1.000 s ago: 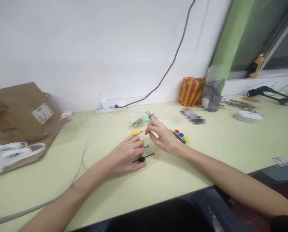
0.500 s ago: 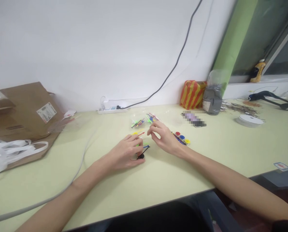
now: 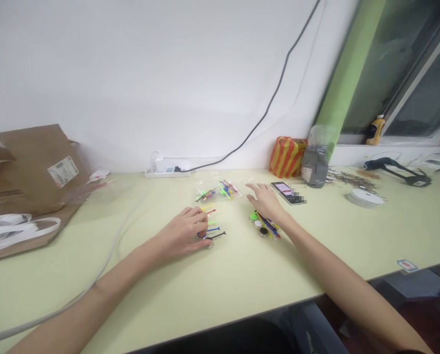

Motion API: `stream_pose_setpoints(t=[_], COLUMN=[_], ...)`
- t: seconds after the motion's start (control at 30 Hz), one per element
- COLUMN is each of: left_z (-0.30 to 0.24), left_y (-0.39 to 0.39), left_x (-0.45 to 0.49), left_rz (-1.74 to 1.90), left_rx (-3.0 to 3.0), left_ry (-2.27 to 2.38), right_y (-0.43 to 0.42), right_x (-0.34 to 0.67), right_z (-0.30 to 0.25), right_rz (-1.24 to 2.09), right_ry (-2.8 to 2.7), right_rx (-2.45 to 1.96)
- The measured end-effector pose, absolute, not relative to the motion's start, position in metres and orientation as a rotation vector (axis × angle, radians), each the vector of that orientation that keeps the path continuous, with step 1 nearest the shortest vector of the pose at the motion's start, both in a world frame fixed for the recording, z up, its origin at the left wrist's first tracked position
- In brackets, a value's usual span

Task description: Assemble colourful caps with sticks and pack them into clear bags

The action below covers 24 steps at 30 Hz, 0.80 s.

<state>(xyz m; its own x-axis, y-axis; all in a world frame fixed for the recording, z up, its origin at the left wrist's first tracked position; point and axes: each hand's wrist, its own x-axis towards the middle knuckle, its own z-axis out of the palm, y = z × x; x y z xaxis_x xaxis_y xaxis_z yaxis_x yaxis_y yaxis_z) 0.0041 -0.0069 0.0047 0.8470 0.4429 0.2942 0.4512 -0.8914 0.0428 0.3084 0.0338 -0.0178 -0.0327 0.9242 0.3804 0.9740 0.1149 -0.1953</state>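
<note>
- Left hand (image 3: pixel 181 234) is curling its fingers beside a thin black plastic stick (image 3: pixel 218 235), any pinch hidden!
- Right hand (image 3: pixel 266 201) is spreading its fingers above round coloured plastic discs (image 3: pixel 259 224)!
- Pale green desk (image 3: pixel 220 275) is running along a white wall (image 3: pixel 131 73)!

Left hand (image 3: pixel 181 233) on tabletop (image 3: pixel 242 280), over plastic sticks (image 3: pixel 211 230). Right hand (image 3: pixel 266 201) just behind cluster of discs and sticks (image 3: pixel 263 224); phone (image 3: pixel 284 191) just beyond fingers, to right. Two clear packets (image 3: pixel 205 195) between hands, further back. Power strip (image 3: pixel 166 173) behind packets, against wall (image 3: pixel 131 73). Cardboard box (image 3: pixel 31 167) far left. Striped bag (image 3: pixel 287 157) behind phone. Tape roll (image 3: pixel 363 198) far right. Bottle (image 3: pixel 375 130) on windowsill (image 3: pixel 390 147).
</note>
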Motion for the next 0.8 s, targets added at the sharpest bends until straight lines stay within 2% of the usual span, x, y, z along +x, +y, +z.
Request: stream_pose_setpoints(t=[0.13,0.37,0.6,0.7,0.8], left_z=[0.000,-0.007,0.001,0.003,0.001], left_y=[-0.001,0.005,0.000,-0.003,-0.005], left_x=[0.003,-0.001,0.001,0.003,0.004], left_rz=[-0.547,-0.539,-0.633,-0.750,-0.893], left_rx=[-2.955,-2.904,-2.806,-2.784,-2.772], left_ry=[-0.691,-0.663,-0.670,-0.788,-0.946], right_y=[0.045,0.049,0.043,0.036,0.019], right_x=[0.335,0.342,0.333,0.319,0.292], right_z=[-0.020,-0.032,-0.021,-0.012,-0.007], right_rz=[-0.062,0.061,-0.093,-0.228,-0.205], right_ry=[-2.124,-2.238,-2.045,-1.928,-1.904], right_rx=[-2.146,-2.161,-2.186,-1.988,-1.538])
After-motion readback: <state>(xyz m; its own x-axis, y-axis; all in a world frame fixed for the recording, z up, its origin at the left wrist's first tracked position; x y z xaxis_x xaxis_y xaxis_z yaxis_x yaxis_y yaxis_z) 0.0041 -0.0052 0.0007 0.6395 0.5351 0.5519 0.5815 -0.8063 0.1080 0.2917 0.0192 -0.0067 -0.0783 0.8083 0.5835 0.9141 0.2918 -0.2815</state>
